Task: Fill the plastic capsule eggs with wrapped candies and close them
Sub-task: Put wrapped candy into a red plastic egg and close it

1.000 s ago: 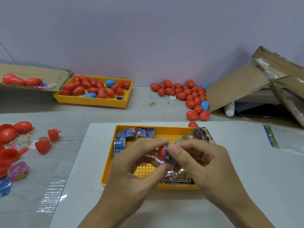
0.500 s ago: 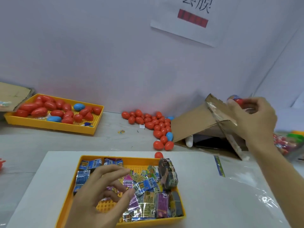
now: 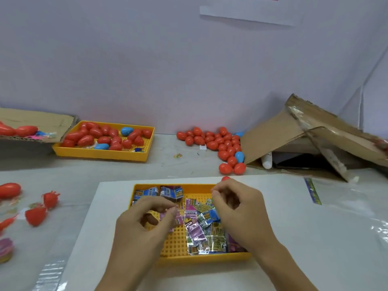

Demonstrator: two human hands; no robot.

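over the candy tray – l hand pinches a pink candy.

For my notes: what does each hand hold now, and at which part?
Left hand pinches a pink wrapped candy at its edge. Right hand: curled fingers, contents cannot be told.

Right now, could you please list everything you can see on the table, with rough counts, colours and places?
candy tray: one, yellow, near centre on the white board.
wrapped candies: many, blue, pink, green and silver, inside the candy tray.
white board: one, under the candy tray.
egg tray: one, yellow, back left, holding red and two blue eggs.
loose egg pile: many red, two blue, back centre.
cardboard box: one, brown, collapsed, back right.
red toy pieces: several, left edge.
left hand: pinching a pink candy over the tray.
right hand: fingers curled over the tray; contents unclear.
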